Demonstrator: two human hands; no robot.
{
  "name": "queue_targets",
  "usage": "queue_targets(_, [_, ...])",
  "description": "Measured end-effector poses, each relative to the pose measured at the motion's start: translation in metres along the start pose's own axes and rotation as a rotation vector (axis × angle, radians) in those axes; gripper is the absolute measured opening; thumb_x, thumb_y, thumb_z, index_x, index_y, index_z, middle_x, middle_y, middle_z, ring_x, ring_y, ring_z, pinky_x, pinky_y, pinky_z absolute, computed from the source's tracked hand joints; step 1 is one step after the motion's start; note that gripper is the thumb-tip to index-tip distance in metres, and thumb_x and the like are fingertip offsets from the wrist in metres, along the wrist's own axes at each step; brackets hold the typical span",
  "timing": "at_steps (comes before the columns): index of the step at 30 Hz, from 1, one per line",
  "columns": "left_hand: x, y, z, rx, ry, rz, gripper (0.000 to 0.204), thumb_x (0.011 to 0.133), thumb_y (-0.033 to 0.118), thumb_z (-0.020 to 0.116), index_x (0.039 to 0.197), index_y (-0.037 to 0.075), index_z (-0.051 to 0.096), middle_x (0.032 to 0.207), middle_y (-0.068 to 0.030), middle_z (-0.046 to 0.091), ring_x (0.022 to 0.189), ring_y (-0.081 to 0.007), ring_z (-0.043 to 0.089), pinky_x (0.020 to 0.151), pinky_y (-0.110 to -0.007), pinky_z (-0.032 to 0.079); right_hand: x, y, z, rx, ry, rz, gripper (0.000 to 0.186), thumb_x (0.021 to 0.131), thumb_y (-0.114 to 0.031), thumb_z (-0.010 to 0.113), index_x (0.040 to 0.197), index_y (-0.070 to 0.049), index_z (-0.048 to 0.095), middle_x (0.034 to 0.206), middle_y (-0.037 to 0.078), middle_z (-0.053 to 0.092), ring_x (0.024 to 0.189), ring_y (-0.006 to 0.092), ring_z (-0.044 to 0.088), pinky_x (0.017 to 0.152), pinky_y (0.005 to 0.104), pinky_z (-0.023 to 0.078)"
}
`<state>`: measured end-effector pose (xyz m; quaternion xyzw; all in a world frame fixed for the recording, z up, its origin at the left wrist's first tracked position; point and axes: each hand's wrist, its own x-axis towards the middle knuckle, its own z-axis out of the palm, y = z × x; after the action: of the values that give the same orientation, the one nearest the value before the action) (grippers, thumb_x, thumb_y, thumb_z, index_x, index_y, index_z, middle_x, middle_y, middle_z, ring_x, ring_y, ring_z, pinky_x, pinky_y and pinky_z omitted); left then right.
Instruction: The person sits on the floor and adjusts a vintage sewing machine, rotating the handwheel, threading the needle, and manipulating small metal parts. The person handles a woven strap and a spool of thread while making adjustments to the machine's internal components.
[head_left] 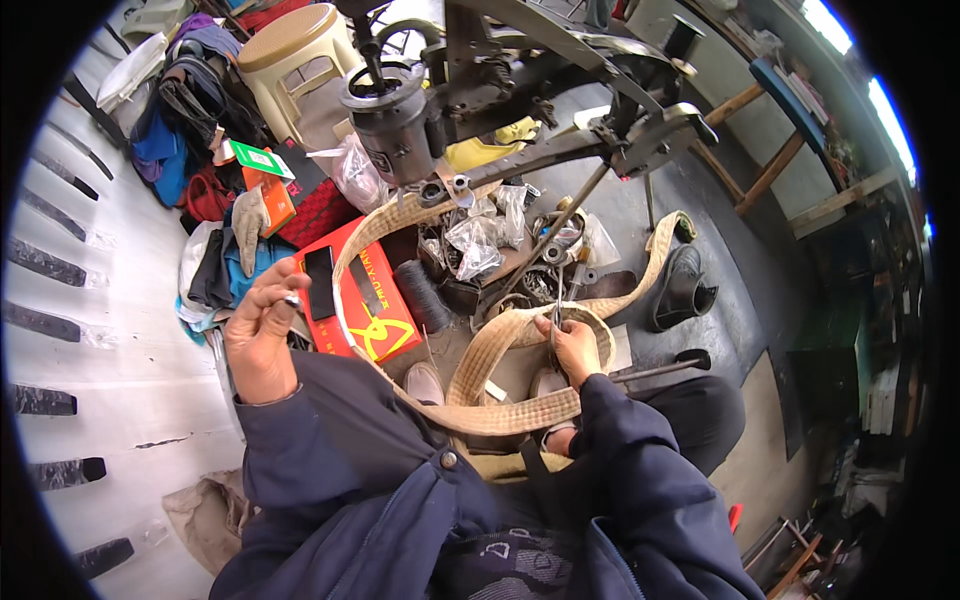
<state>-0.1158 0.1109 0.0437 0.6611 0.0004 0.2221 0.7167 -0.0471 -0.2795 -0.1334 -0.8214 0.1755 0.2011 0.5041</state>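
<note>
A long tan stitched strap (513,417) curves down from the dark metal machine (395,135), crosses in front of my lap and loops away to the right. My right hand (576,350) is closed on slim metal scissors (558,308), inside a loop of the strap; the fingers partly hide the handles. Raised at the left, apart from the strap, my left hand (262,335) has its fingers curled. Between its fingertips is a small thing with a pale, shiny end, too small to name.
A red box (352,325) carries a black phone (319,283), beside a spool of dark thread (421,296). Plastic bags and small parts (475,240) crowd the space under the machine. A black shoe (684,290) stands right, a beige stool (290,45) far left. Dark straps hang at left.
</note>
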Motion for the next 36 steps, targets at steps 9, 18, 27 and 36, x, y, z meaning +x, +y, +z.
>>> queue_targets(9, [-0.006,-0.023,-0.019,0.125,0.119,-0.258,0.007,0.088,0.000,0.075,0.095,-0.001,0.072,0.139,-0.0156,0.061,0.133,-0.0251,0.053,0.110,-0.038,0.041,0.203,0.047,0.013,-0.275,0.228,-0.047,0.033,0.083,-0.027,0.077,0.091,0.005,0.074,0.082,0.013,0.074,0.073,0.0203,0.069,0.070,0.0360,0.052])
queue_targets(18, [0.010,-0.032,-0.030,0.218,0.110,-0.283,0.007,0.086,0.001,0.076,0.089,-0.001,0.071,0.132,-0.0145,0.065,0.136,-0.0283,0.052,0.110,-0.041,0.039,0.233,0.043,0.039,-0.376,0.324,-0.175,0.034,0.083,-0.025,0.072,0.102,0.003,0.074,0.093,0.025,0.074,0.093,0.0368,0.073,0.087,0.0425,0.055])
queue_targets(27, [0.009,-0.028,-0.010,0.143,-0.013,-0.184,0.006,0.088,0.003,0.075,0.091,0.001,0.070,0.131,-0.0152,0.066,0.135,-0.0287,0.053,0.112,-0.043,0.038,0.125,-0.096,-0.096,0.276,0.505,-0.560,0.038,0.099,-0.029,0.067,0.072,-0.002,0.062,0.062,0.005,0.062,0.055,0.0140,0.056,0.056,0.0317,0.045])
queue_targets(36, [0.005,-0.021,-0.009,0.196,-0.031,-0.148,0.007,0.084,-0.005,0.072,0.089,0.000,0.069,0.125,-0.0118,0.067,0.130,-0.0249,0.055,0.109,-0.038,0.040,0.034,-0.253,-0.084,-0.395,0.225,-1.097,0.059,0.089,-0.035,0.078,0.129,0.003,0.057,0.111,0.021,0.070,0.097,0.0305,0.070,0.084,0.0387,0.055])
